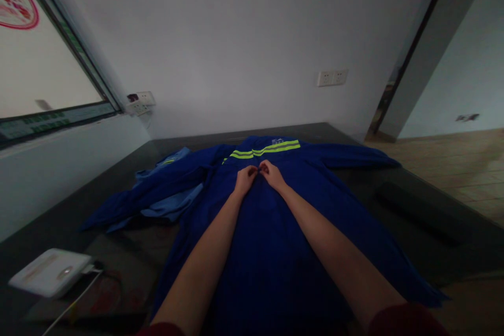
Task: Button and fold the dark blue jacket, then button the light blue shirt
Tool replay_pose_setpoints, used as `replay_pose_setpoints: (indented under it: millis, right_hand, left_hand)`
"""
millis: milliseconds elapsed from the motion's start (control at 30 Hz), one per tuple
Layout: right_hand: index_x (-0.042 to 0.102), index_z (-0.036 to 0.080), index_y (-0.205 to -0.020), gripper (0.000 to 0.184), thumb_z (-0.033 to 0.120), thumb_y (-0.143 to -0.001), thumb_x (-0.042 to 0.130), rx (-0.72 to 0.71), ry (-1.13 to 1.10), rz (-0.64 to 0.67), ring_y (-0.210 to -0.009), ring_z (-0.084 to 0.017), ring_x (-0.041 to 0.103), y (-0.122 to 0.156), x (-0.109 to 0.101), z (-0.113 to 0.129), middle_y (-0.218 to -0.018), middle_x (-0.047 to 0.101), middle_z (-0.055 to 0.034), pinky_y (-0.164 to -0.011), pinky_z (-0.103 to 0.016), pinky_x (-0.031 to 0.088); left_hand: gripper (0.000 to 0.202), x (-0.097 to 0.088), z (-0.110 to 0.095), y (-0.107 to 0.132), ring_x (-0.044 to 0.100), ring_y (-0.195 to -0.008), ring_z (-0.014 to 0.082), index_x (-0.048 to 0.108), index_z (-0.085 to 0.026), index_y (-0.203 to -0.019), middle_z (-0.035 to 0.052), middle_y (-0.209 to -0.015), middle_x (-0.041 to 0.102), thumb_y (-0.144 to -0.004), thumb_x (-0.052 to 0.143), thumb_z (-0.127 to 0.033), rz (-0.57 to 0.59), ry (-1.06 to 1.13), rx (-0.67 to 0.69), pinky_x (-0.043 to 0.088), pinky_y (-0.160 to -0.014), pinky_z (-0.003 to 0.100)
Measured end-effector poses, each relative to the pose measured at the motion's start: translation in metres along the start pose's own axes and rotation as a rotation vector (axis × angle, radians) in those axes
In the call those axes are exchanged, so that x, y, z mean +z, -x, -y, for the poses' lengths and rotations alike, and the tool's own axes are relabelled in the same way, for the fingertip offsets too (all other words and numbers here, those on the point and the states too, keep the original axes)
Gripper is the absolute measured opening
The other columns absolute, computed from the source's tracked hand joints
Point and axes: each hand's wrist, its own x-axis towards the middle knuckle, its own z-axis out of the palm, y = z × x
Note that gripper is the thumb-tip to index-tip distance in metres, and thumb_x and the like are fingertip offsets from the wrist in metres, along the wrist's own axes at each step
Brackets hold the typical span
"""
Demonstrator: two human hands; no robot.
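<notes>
A dark blue work coat (271, 241) with neon yellow reflective stripes lies spread flat on a dark table (425, 210), collar away from me. My left hand (244, 178) and my right hand (271, 174) meet at the coat's front centre, just below the stripes. Both hands are closed in a pinch on the coat's front closure; what sits between the fingertips is too small to make out. A lighter blue garment (173, 205) lies partly under the coat's left sleeve.
A white flat device (51, 272) with a cable sits at the table's near left corner. A long dark object (417, 209) lies on the table's right side. Wall sockets (333, 77) are on the far wall, a window at left, tiled floor at right.
</notes>
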Motion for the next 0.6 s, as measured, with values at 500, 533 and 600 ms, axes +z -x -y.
replay_pose_setpoints:
  millis: [500,533,600]
  right_hand:
    - [0.054,0.020,-0.093,0.022,0.010,-0.075,0.049,-0.010,0.151,0.003,-0.066,-0.016,0.054,0.003,-0.004,0.004,-0.076,0.059,0.0003,-0.064,-0.025,0.039]
    - [0.054,0.021,-0.093,0.021,0.011,-0.075,0.048,-0.007,0.157,0.002,-0.065,-0.016,0.054,0.003,-0.004,0.005,-0.075,0.059,0.0007,-0.063,-0.024,0.039]
    - [0.055,0.021,-0.093,0.019,0.012,-0.077,0.048,-0.002,0.168,0.007,-0.064,-0.015,0.055,0.003,-0.004,0.006,-0.073,0.060,0.0012,-0.061,-0.023,0.038]
  left_hand:
    - [0.018,0.005,-0.023,-0.006,0.066,-0.085,0.0202,0.069,-0.015,-0.095,0.0089,-0.091,0.072,-0.083,0.056,-0.018,0.000,-0.090,-0.159,0.049,-0.078,0.029]
    - [0.017,0.005,-0.024,-0.008,0.066,-0.084,0.0205,0.070,-0.015,-0.093,0.0091,-0.090,0.072,-0.083,0.057,-0.019,0.004,-0.094,-0.172,0.049,-0.077,0.029]
    - [0.014,0.004,-0.024,-0.011,0.066,-0.082,0.0206,0.070,-0.015,-0.090,0.0090,-0.087,0.072,-0.081,0.059,-0.020,0.021,-0.098,-0.189,0.049,-0.074,0.028]
